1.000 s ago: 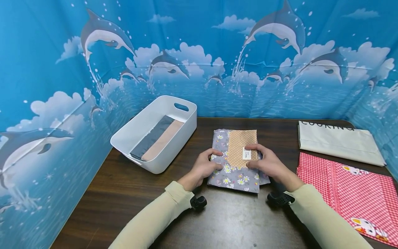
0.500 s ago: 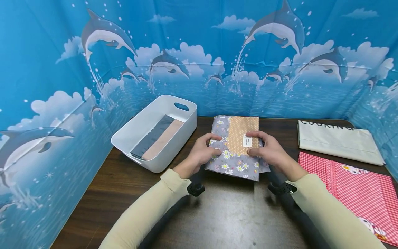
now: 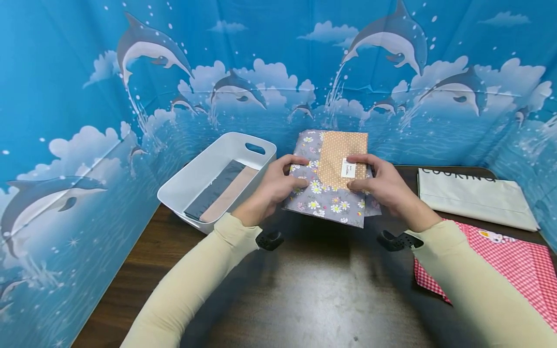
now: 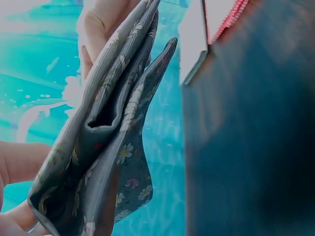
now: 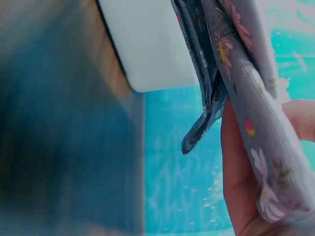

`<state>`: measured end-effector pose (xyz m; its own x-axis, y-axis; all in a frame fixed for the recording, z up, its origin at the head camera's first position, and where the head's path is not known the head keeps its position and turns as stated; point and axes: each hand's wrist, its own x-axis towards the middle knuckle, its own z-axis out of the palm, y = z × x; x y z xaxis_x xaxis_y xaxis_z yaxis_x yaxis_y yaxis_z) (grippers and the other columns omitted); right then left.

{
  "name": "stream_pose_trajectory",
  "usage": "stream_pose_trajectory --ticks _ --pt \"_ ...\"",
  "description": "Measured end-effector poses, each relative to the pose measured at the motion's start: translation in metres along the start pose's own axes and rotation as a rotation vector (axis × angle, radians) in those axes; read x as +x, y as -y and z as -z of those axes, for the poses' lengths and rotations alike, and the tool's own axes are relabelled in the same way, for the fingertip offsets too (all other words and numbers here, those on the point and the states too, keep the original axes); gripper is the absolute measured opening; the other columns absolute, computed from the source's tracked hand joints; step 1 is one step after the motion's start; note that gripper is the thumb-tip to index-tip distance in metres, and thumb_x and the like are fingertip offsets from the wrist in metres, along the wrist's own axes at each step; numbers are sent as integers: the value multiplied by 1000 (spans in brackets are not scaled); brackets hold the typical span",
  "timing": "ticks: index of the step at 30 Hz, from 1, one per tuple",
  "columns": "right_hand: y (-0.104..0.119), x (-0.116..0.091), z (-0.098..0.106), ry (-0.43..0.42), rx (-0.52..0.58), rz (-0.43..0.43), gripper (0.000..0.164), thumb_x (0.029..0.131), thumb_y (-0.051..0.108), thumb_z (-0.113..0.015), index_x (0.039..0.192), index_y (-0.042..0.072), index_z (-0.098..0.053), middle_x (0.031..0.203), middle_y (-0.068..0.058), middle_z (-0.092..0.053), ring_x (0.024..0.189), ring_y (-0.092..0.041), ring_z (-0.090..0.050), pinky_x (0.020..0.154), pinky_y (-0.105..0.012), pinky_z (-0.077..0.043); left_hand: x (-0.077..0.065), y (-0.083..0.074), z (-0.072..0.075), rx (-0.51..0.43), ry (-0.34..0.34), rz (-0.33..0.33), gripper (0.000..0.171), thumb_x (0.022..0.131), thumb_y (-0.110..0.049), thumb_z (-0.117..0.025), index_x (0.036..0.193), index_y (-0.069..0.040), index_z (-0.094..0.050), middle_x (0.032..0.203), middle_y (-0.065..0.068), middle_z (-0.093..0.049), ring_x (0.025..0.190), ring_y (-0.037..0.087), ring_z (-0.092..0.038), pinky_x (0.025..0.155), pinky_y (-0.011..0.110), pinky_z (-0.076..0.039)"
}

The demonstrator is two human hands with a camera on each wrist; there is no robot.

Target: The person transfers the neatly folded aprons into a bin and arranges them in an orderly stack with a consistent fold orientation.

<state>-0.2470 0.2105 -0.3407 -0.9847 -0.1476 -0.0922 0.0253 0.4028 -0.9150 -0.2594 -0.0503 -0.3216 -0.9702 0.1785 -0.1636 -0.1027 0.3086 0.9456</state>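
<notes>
A folded grey floral cloth (image 3: pixel 324 198) with a tan polka-dot patch and a small white label is held up above the table between both hands. My left hand (image 3: pixel 278 182) grips its left edge, thumb on top and other fingers partly hidden. On the opposite edge my right hand (image 3: pixel 380 186) holds the cloth beside the label. Several folded layers of the floral cloth (image 4: pixel 106 123) show edge-on in the left wrist view. In the right wrist view, fingers (image 5: pixel 236 167) lie behind the rolled fold of the cloth (image 5: pixel 261 132).
To the left stands a white bin (image 3: pixel 178 195) with a dark folded cloth (image 3: pixel 213 191) and a pinkish one (image 3: pixel 230 193) inside. A folded cream cloth with lettering (image 3: pixel 476 200) and a red checked cloth (image 3: pixel 500 256) lie at the right on the dark table (image 3: pixel 317 290).
Both hands have lifted the floral cloth off the table, raising it up and away toward the backdrop. The bin and the cloths at the right stay put.
</notes>
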Motion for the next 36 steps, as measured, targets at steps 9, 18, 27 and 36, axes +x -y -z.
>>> stream_pose_trajectory --ticks 9,18,27,36 --pt "13 1 5 -10 13 17 73 97 9 -75 163 17 -46 174 -11 -30 142 -31 -39 94 -28 -47 0 -11 5 -34 1 1 46 95 -3 -75 137 -22 -69 135 7 -67 117 26 -63 85 36 -56" --pt "15 1 2 1 26 9 74 97 8 -74 165 18 -44 175 -12 -29 143 -32 -39 96 -29 -46 -2 -12 8 -34 -2 16 47 96 -3 -74 138 -23 -68 136 7 -65 117 26 -63 85 36 -55" --pt "12 3 2 3 28 21 75 97 9 -75 165 18 -44 174 -10 -33 137 -28 -43 89 -22 -48 -2 -12 7 -38 -8 25 48 96 -2 -74 138 -23 -68 138 6 -65 118 26 -62 85 37 -55" --pt "10 1 2 1 27 21 74 96 9 -75 164 17 -46 174 -11 -32 140 -29 -42 91 -24 -48 -1 -11 4 -25 -16 35 48 95 -2 -75 137 -24 -69 137 6 -65 119 26 -62 84 37 -56"
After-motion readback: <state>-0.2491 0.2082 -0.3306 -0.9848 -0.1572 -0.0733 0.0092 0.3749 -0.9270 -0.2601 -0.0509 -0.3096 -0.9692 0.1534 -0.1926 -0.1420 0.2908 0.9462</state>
